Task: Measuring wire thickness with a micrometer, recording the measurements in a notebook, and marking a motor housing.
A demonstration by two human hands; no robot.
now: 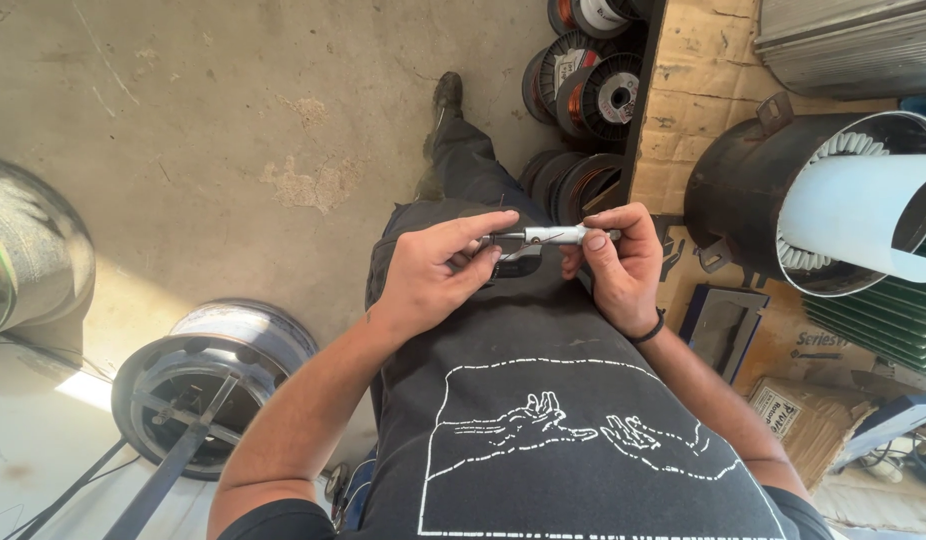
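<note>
Both hands meet in front of the person's waist, above the dark trousers and the black printed shirt. Left hand is closed around the black frame end of a micrometer, its fingers wrapped over the top and its thumb stretched along the tool toward the other hand. Right hand pinches the silver barrel end of the same tool between thumb and fingertips, the remaining fingers curled in; a black band sits on that wrist. The micrometer lies level between the two hands, held in the air over the lap and not resting on anything. Whether anything sits between its measuring faces cannot be told.

Below the hands is a concrete floor, where one dark shoe shows past the knee. Spools of copper wire stand on the floor against the edge of a worn wooden tabletop. On that tabletop, near its right edge, lies a black motor housing with white sheet material coming out of its bore. A metal wheel-like reel rests on the floor at the lower left.
</note>
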